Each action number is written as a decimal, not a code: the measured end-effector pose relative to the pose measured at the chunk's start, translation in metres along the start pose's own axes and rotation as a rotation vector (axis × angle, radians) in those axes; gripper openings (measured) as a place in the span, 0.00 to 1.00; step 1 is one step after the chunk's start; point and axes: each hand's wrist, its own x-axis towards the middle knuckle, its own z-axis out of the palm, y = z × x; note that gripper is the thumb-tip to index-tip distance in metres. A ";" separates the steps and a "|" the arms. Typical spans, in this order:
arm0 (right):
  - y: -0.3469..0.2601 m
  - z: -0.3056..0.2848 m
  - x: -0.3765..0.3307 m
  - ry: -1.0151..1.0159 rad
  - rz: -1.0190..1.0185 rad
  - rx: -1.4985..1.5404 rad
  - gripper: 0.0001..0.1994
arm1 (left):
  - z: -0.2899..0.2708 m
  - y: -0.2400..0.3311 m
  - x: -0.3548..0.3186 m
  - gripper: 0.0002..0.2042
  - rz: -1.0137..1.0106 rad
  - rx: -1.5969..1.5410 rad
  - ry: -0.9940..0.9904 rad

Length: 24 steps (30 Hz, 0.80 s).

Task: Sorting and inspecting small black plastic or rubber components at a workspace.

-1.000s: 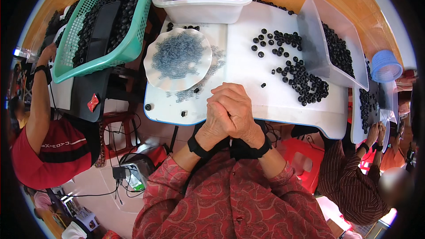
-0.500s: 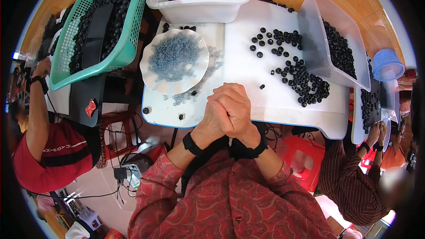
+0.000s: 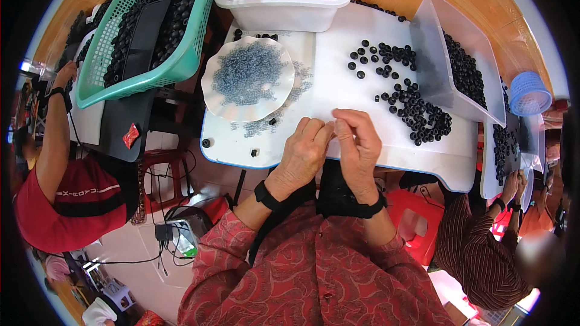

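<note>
My left hand (image 3: 303, 152) and my right hand (image 3: 359, 152) are held close together over the near edge of a white worktable (image 3: 350, 99). Both have curled fingers, and the fingertips almost meet; whatever they pinch is too small or hidden to make out. Beyond the left hand, a wavy-rimmed white plate (image 3: 220, 107) bears a heap of small translucent grey rings (image 3: 249, 72), some spilled beside it. Past the right hand lie many loose round black parts (image 3: 423, 115). Two single black pieces, one a small roller (image 3: 206, 143), sit near the table's left corner.
A white tub (image 3: 281, 9) of black parts stands at the back, a translucent bin (image 3: 432, 75) at the right. A teal basket (image 3: 148, 83) with a black tray inside is far left. Co-workers sit on both sides; a red stool (image 3: 411, 214) stands below the table's right.
My hands were clasped together; now they have come apart, the right one moving rightward, with fingertips pinched. A lone black piece near the right hand no longer shows. The view has shifted slightly.
</note>
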 end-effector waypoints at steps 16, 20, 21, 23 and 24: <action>0.013 -0.015 0.009 -0.161 0.318 -0.091 0.03 | 0.001 0.002 0.002 0.27 -0.055 0.015 0.011; 0.007 -0.013 0.016 -0.179 0.421 -0.147 0.02 | 0.002 0.000 0.003 0.26 -0.052 0.006 0.040; 0.006 -0.013 0.017 -0.176 0.459 -0.143 0.02 | 0.004 -0.003 0.001 0.25 -0.083 -0.023 0.044; 0.003 -0.014 0.021 -0.202 0.478 -0.163 0.03 | 0.004 -0.004 0.000 0.24 -0.115 -0.053 0.048; 0.003 -0.015 0.022 -0.228 0.496 -0.183 0.03 | 0.003 -0.004 -0.001 0.23 -0.127 -0.081 0.057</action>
